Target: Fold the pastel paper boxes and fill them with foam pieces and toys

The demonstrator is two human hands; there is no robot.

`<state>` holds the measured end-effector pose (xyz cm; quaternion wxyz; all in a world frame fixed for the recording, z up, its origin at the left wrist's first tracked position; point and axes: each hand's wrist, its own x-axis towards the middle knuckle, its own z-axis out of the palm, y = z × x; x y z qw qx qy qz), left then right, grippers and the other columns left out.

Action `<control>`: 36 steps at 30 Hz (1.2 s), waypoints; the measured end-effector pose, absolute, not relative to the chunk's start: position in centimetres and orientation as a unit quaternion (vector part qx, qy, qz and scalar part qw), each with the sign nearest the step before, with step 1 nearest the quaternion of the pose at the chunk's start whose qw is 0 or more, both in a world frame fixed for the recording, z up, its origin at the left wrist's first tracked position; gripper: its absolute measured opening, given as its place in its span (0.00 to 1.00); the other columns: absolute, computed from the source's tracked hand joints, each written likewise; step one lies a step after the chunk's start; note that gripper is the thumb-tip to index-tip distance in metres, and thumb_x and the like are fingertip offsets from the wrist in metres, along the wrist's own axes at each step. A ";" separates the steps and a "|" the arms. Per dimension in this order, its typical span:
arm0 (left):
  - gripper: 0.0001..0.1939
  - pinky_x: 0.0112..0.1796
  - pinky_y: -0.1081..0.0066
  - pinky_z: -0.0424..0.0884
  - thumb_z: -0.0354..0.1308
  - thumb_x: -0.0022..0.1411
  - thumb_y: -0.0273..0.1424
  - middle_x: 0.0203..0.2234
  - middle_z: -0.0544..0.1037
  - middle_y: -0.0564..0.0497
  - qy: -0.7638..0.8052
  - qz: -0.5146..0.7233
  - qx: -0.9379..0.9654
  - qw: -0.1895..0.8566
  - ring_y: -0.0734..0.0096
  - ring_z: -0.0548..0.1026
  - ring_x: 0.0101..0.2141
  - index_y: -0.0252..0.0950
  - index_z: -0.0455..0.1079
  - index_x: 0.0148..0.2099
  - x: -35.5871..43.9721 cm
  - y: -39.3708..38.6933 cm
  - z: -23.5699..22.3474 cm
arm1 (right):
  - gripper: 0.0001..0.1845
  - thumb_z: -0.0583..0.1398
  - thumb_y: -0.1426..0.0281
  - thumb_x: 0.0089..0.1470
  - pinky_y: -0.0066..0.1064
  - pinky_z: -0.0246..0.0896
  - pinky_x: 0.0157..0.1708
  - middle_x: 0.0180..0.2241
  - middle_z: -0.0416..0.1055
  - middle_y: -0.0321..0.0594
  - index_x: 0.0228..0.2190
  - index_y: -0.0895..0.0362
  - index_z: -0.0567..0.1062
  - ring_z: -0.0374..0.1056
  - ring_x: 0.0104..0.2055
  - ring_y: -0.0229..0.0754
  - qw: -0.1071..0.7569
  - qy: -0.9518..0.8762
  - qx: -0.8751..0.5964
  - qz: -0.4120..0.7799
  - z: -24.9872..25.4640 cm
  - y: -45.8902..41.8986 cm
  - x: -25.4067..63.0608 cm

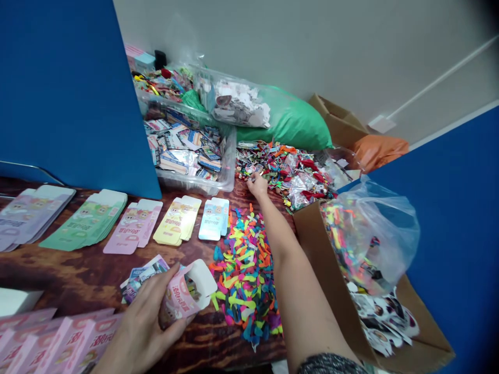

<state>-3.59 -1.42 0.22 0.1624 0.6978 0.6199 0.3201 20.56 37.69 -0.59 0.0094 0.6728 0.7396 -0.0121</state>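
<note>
A small pink box [181, 298] with its top flaps open is gripped in my left hand [144, 322]; some contents show inside, too dim to name. Beside that hand lies a little stack of printed cards [146, 275]. My right hand [258, 185] reaches far forward to the near edge of a heap of mixed small trinkets [288, 166]. Its fingers are closed together at the heap, and what they pinch is too small to make out. Under my right forearm spreads a pile of bright, uninflated balloons [245, 265].
Flat folded cartons in purple [33, 215], green [88, 221], pink [134, 226], yellow [178, 221] and blue [213, 219] line the table. Pink boxes [58, 343] stand front left. Clear bin [230, 176] holds packets. Cardboard box [315, 249] is at right; blue panels [74, 93] flank both sides.
</note>
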 end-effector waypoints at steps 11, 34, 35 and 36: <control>0.39 0.52 0.59 0.74 0.61 0.59 0.42 0.58 0.71 0.43 0.634 0.307 0.684 0.190 0.53 0.72 0.55 0.44 0.52 0.69 -3.8 -1.1 -0.7 | 0.19 0.54 0.72 0.61 0.35 0.66 0.45 0.46 0.76 0.58 0.52 0.60 0.73 0.74 0.47 0.50 0.017 0.720 0.693 -0.037 -1.4 39.9 18.2; 0.34 0.53 0.55 0.70 0.65 0.56 0.40 0.51 0.73 0.39 0.669 0.351 0.633 0.167 0.52 0.73 0.52 0.33 0.61 0.61 -4.0 -0.3 2.2 | 0.02 0.59 0.72 0.56 0.24 0.59 0.32 0.29 0.72 0.34 0.31 0.56 0.72 0.67 0.30 0.34 -0.154 0.907 0.217 -0.326 10.9 13.8 14.7; 0.34 0.53 0.55 0.70 0.64 0.56 0.39 0.51 0.73 0.39 0.670 0.352 0.633 0.162 0.51 0.73 0.52 0.33 0.61 0.61 -4.0 -0.6 2.2 | 0.02 0.59 0.74 0.56 0.25 0.59 0.34 0.30 0.73 0.35 0.31 0.56 0.73 0.68 0.32 0.35 -0.131 0.924 0.194 -0.302 11.1 12.6 14.1; 0.34 0.53 0.54 0.70 0.64 0.56 0.38 0.51 0.73 0.38 0.671 0.351 0.635 0.155 0.51 0.73 0.52 0.33 0.61 0.61 -4.1 -0.9 2.2 | 0.03 0.59 0.75 0.56 0.25 0.59 0.34 0.31 0.73 0.36 0.32 0.56 0.73 0.68 0.33 0.36 -0.107 0.938 0.183 -0.275 11.1 11.7 13.6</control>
